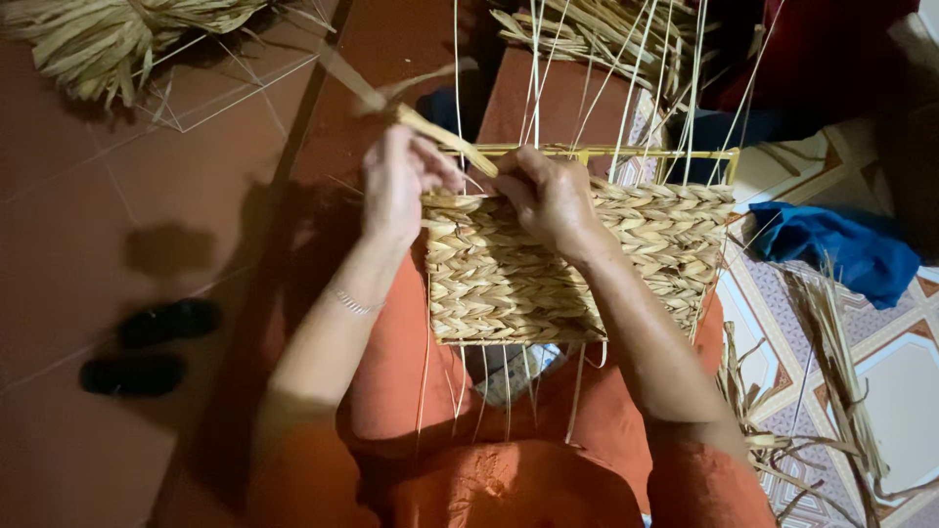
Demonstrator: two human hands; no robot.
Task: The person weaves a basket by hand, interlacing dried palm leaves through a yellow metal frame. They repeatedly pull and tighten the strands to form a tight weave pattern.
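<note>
While the left hand (396, 181) pinched the straw strand (445, 139), the right hand (548, 196) pressed the woven panel (509, 274) on the lap (grip unclear); keeping the strand taut looked key.

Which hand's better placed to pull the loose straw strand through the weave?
Probably left hand: it already pinches the straw strand at the woven panel top edge. Right hand presses on the weave.

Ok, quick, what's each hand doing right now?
Left hand: closed, pinching the straw strand at the top edge of the woven panel.
Right hand: closed, fingers curled over the same strand, resting on the panel.
</note>
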